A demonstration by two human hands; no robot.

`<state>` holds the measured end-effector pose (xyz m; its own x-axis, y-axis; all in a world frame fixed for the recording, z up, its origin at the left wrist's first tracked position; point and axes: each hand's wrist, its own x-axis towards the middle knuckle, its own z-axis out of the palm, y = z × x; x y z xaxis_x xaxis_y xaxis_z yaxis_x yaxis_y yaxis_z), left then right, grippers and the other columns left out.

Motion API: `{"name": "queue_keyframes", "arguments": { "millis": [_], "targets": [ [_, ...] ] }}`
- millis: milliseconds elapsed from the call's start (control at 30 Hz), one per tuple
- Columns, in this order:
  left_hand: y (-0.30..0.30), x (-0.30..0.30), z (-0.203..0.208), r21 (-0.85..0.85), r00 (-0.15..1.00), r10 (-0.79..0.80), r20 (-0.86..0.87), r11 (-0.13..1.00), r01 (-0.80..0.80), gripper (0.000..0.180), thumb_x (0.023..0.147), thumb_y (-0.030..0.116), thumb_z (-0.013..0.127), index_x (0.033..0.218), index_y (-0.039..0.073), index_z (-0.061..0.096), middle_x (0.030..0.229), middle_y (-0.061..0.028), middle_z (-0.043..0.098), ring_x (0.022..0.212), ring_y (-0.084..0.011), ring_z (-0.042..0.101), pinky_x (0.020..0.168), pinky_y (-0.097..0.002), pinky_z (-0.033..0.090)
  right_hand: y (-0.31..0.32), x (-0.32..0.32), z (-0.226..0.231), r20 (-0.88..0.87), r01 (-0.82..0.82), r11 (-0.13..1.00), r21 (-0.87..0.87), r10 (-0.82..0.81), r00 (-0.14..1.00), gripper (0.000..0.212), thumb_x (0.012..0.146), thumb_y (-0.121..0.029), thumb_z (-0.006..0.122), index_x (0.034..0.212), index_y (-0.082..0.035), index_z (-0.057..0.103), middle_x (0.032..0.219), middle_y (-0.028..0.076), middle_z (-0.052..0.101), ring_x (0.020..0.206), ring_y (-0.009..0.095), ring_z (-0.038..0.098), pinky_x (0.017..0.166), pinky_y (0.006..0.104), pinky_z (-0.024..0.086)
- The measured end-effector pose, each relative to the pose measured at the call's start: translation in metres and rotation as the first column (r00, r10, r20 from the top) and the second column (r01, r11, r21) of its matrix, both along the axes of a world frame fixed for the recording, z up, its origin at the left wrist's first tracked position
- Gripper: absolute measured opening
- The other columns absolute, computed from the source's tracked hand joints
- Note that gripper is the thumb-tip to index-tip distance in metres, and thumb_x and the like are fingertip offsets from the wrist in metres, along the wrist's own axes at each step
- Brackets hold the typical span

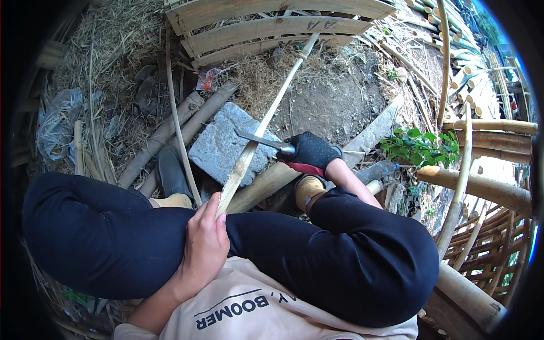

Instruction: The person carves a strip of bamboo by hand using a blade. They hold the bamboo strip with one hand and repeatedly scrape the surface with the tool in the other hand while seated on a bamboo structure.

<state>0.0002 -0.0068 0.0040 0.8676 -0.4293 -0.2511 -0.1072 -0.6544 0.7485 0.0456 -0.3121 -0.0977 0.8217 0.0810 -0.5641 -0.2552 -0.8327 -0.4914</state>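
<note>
My bare left hand (206, 236) is closed round the near end of a long, pale bamboo strip (273, 107), close to my lap. The strip slants away from me to the right, its far end by a slatted wooden crate. In a black glove with a red cuff, my right hand (310, 152) grips the handle of a knife (265, 140). Its blade points left and lies across the strip, above a rough grey stone block (218, 144). Whether the edge bites into the strip, I cannot tell.
The slatted crate (266, 25) stands ahead. Bamboo poles (161, 133) lie left of the block, near a crumpled plastic bag (59, 124). A leafy plant (422, 148) and a bamboo frame (481, 190) are at my right. Cut bamboo (470, 79) is piled at the far right.
</note>
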Motion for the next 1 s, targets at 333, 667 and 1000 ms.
{"name": "queue_keyframes", "arguments": {
  "millis": [333,667,1000],
  "targets": [
    [-0.003,0.001,-0.001,0.151,0.989,-0.127,0.08,0.982,0.114,0.04,0.096,-0.004,0.054,0.135,-0.012,0.048,0.112,-0.0321,0.062,0.095,-0.0499,0.065,0.08,-0.0511,0.055,0.002,0.009,0.008,-0.021,-0.108,0.977,-0.184,0.106,0.994,0.032,0.081,-0.031,0.066,0.095,-0.006,0.078,0.097,0.024,0.074,0.096,0.04,0.072,0.088,0.0471,0.057],
    [-0.003,0.002,0.001,0.143,0.992,-0.113,0.062,0.984,0.104,0.04,0.096,-0.004,0.054,0.134,-0.011,0.049,0.11,-0.0322,0.062,0.096,-0.05,0.065,0.079,-0.0513,0.055,-0.018,0.019,-0.012,0.081,0.034,0.961,-0.274,-0.012,0.997,0.032,0.082,-0.031,0.068,0.1,-0.007,0.078,0.098,0.022,0.074,0.095,0.039,0.073,0.088,0.0466,0.057],
    [-0.001,0.0,0.0,0.094,0.99,-0.112,0.083,0.99,0.104,0.042,0.095,-0.004,0.054,0.135,-0.012,0.048,0.109,-0.0328,0.062,0.095,-0.0505,0.064,0.08,-0.0516,0.054,0.016,0.007,0.02,0.007,-0.138,0.99,0.009,0.138,0.99,0.038,0.085,-0.042,0.075,0.099,-0.007,0.078,0.093,0.023,0.074,0.091,0.04,0.072,0.085,0.0457,0.056]
  ]
}}
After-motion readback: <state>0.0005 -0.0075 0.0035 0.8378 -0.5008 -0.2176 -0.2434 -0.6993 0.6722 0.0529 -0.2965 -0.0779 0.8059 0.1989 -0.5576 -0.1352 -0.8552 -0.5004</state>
